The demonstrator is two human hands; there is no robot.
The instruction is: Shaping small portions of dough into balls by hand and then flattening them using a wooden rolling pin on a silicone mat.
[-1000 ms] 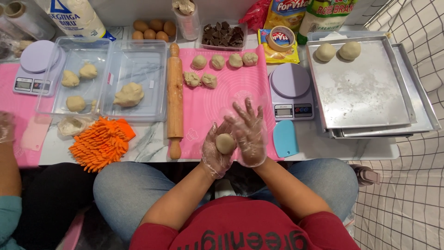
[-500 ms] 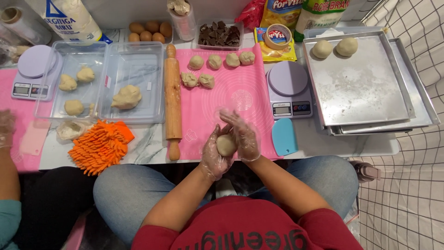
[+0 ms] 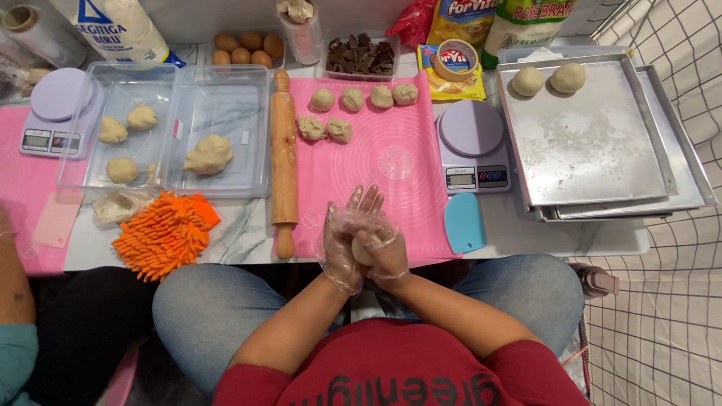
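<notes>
My left hand (image 3: pixel 342 240) and my right hand (image 3: pixel 383 248), both in thin clear plastic gloves, are cupped together around a pale dough ball (image 3: pixel 363 249) just above the near edge of the pink silicone mat (image 3: pixel 391 158). The left palm stands behind the ball with fingers up; the right hand wraps over it. Several dough balls (image 3: pixel 353 99) lie in a row at the far side of the mat. A wooden rolling pin (image 3: pixel 283 162) lies along the mat's left edge.
A grey baking tray (image 3: pixel 594 143) at the right holds two dough balls (image 3: pixel 547 79). A lilac scale (image 3: pixel 472 146) and blue scraper (image 3: pixel 464 222) lie beside the mat. Clear tubs (image 3: pixel 218 131) with dough, an orange mitt (image 3: pixel 162 233) and another person's arm (image 3: pixel 15 286) are left.
My hands have turned around the dough ball: the right hand has closed over it and the left fingers now point up behind it. The view shifted slightly.
</notes>
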